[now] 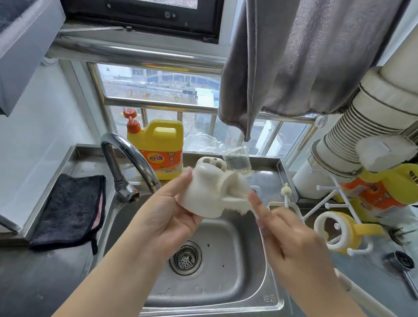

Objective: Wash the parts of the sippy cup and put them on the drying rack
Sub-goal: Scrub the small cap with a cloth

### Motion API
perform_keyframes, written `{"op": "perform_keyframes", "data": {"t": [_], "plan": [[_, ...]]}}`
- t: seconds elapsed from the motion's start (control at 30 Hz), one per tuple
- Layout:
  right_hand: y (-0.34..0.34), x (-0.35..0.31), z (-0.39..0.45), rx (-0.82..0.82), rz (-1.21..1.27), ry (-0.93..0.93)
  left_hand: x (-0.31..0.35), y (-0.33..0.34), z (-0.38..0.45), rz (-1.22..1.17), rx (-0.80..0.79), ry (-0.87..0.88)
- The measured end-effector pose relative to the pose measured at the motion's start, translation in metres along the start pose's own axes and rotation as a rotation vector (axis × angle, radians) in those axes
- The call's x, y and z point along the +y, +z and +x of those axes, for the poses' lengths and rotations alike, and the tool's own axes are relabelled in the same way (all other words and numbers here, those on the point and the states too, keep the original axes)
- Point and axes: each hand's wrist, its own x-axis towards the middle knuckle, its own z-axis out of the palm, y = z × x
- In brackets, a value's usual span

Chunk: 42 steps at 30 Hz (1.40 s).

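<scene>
Right now I see both hands held over the sink point(256, 280), working on a white cup part point(206, 195). My left hand point(172, 210) grips that part from below and the left, fingers curled round its flared body, its open rim tilted toward me and down. My right hand point(289, 235) is closed on the handle of a brush point(235, 185); the white bristle head presses against the right side of the part, blurred, and the long pale handle runs back past the wrist toward the lower right. Just behind the part a white holder point(211, 163) with round holes stands on the back ledge, beside a clear glass point(237, 160). A yellow soap jug point(159, 147) with an orange pump stands further left on the same ledge, behind the tap point(129, 157), whose spout curves toward the left hand. On the desk point(9, 275) left of the sink a black cloth point(70, 210) lies flat. To the right, a white rack point(333, 199) carries a yellow handled ring point(343, 232) on its pegs, and a small brush point(286, 192) stands upright at its near-left corner. A second yellow jug point(386, 190) lies tilted behind the rack, and a grey towel point(296, 60) hangs above.
</scene>
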Motion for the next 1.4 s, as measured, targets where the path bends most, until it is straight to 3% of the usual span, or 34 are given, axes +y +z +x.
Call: {"op": "perform_keyframes", "data": {"t": [0.2,0.4,0.57,0.77,0.93,1.07,1.2,1.4], "plan": [[0.007,-0.018,-0.005,-0.038,0.051,-0.149,-0.003,-0.003,0.004,0.060,-0.008,-0.033],[0.001,0.007,0.001,0.006,0.041,0.052,-0.006,-0.003,0.004,-0.023,0.050,-0.002],[0.011,-0.013,-0.009,-0.044,0.103,-0.132,0.000,-0.003,0.009,-0.002,0.058,-0.030],[0.009,0.004,-0.001,-0.018,0.112,0.013,-0.001,-0.007,0.014,-0.062,-0.001,-0.003],[0.016,-0.013,-0.001,-0.039,0.205,-0.032,-0.004,-0.001,0.002,0.001,-0.055,0.057],[0.018,-0.005,-0.020,-0.089,0.114,-0.038,0.002,-0.007,0.006,-0.007,0.003,0.079],[0.014,0.002,0.002,0.027,0.120,0.048,-0.001,-0.003,0.005,-0.022,-0.008,0.039],[0.012,-0.014,-0.008,-0.055,0.135,-0.093,0.003,-0.009,0.011,-0.031,0.012,0.015]]}}
